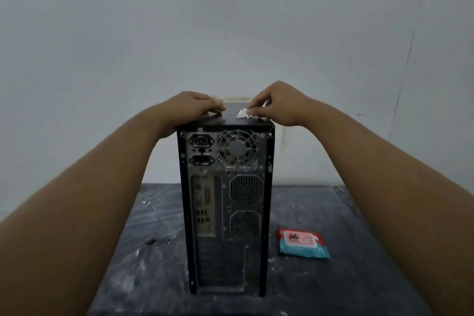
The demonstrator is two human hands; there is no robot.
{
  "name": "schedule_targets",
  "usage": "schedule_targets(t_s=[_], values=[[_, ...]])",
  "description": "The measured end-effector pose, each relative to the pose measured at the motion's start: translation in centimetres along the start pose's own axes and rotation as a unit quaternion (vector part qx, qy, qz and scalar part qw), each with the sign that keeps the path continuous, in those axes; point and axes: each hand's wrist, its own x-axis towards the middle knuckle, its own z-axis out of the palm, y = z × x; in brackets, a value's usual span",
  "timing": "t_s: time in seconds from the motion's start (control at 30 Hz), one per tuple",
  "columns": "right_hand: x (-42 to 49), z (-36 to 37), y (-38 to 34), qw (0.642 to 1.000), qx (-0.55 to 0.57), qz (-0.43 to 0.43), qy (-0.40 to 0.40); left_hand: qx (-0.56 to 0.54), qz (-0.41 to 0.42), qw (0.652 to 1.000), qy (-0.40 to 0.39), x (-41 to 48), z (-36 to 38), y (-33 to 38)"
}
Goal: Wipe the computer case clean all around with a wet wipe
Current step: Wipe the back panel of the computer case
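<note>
Both hands are up on the top panel of one black computer case (225,213). On the left side of that panel the left hand (197,105) lies palm down with its fingers stretched out and relaxed, gripping nothing. The right hand (279,104) is over the right side of the panel, fingertips bunched and pinching one crumpled white wet wipe (243,113), which touches the top surface. The two hands are apart, with a bare strip of panel between them.

The case stands upright around the middle of the table (154,251), back from the far edge, with its rear panel facing the camera. On that rear panel I count one round fan grille at the upper right, two power sockets stacked at the upper left, and two square mesh vents one above the other below the fan.

One pack of wet wipes (302,242), teal with a red label, lies flat on the table, near the foot of the case on its right and short of the table's right edge. The tabletop is dark and smeared with pale streaks. A plain grey wall (230,20) rises behind the far edge.
</note>
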Motion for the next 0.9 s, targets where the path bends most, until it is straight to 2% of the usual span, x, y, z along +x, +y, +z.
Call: schedule_targets(t_s=[0.07, 0.2, 0.4, 0.5, 0.63, 0.9], values=[[-2.1, -0.3, -0.5, 0.999, 0.028, 0.018, 0.015, -0.023, 0.015, 1.000, 0.004, -3.0, 0.2, 0.6], [-5.7, -0.3, -2.3, 0.997, 0.032, 0.030, 0.070, 0.006, 0.037, 0.998, 0.042, -7.7, 0.9, 1.0], [-9.6, 0.9, -4.7, 0.988, 0.002, -0.003, 0.152, 0.064, 0.136, 0.976, 0.158, -11.8, 2.7, -1.8], [-11.0, 2.1, -5.6, 0.979, -0.035, -0.018, 0.200, 0.065, 0.158, 0.973, 0.158, -12.8, 3.2, -3.1], [-10.7, 4.0, -7.2, 0.963, -0.083, -0.024, 0.256, -0.005, 0.150, 0.975, 0.162, -13.1, 3.4, -3.5], [-6.9, 8.2, -12.2, 0.955, -0.089, -0.069, 0.275, -0.033, 0.155, 0.974, 0.160, -12.3, 3.0, -4.7]])
